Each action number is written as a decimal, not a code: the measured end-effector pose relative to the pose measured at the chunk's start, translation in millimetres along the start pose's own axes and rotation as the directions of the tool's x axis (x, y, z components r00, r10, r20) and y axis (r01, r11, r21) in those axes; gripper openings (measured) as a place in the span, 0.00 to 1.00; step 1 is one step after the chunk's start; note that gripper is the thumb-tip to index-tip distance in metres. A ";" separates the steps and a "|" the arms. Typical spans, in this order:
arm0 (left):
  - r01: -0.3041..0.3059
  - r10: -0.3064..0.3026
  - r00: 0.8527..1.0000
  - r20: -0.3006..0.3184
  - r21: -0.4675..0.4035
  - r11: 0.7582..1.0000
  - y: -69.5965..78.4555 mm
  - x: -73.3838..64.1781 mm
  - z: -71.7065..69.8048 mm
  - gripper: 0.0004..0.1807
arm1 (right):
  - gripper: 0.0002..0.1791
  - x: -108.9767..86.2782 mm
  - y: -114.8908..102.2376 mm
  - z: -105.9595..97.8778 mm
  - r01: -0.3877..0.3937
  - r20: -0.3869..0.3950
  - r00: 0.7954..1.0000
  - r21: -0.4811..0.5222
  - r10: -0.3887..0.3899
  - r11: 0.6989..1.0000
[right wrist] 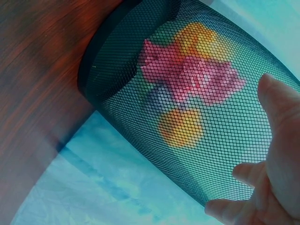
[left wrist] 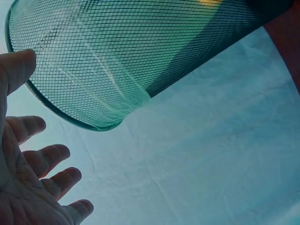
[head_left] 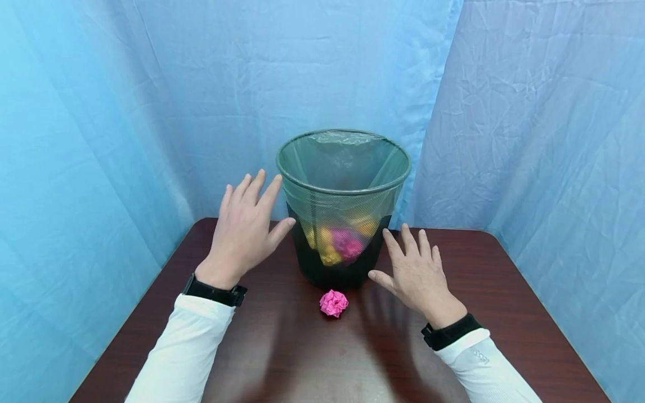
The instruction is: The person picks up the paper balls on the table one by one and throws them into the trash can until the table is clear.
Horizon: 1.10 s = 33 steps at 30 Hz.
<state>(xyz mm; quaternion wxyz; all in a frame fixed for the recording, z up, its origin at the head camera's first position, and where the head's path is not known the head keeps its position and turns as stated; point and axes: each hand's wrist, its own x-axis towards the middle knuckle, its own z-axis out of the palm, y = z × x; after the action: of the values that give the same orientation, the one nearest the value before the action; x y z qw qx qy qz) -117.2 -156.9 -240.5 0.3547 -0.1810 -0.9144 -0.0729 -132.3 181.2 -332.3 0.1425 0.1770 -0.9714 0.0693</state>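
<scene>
A dark mesh wastebasket (head_left: pixel 322 277) with a thin green liner (head_left: pixel 302 190) folded over its rim stands upright on the table. Through its wall show crumpled pink and yellow balls (head_left: pixel 347 243); the right wrist view also reveals a bluish one (right wrist: pixel 159 99) among them. Just in front of the basket lies a crumpled pink paper ball (head_left: pixel 333 303). My left hand (head_left: pixel 244 229) hovers at the basket's left side, fingers spread and empty. On the opposite side, lower down, my right hand (head_left: pixel 415 277) has its fingers extended and holds nothing. Whether either hand touches the mesh, I cannot tell.
The basket stands toward the back of a dark reddish-brown wooden table (head_left: pixel 504 313) with rounded far corners. Light blue curtains (head_left: pixel 242 84) hang behind it and along both sides. Shadows of both arms fall across the tabletop.
</scene>
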 end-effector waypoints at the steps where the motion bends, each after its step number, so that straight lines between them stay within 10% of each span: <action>1: 0.003 -0.003 1.000 0.008 0.004 1.000 -0.4 -1.7 0.1 0.42 | 0.53 0.0 -0.1 -0.1 0.001 -0.001 1.000 -0.001 -0.001 1.000; 33: 0.107 -0.105 0.969 0.223 0.006 0.994 11.3 -55.1 21.0 0.52 | 0.53 -2.9 -4.4 -0.5 0.008 -0.018 1.000 0.013 -0.008 1.000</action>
<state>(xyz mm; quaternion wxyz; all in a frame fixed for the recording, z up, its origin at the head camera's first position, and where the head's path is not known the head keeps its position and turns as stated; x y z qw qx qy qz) -88.3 -156.3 -293.0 0.2450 -0.1401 -0.9565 -0.0740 -128.0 178.1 -332.3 0.1502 0.1814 -0.9689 0.0765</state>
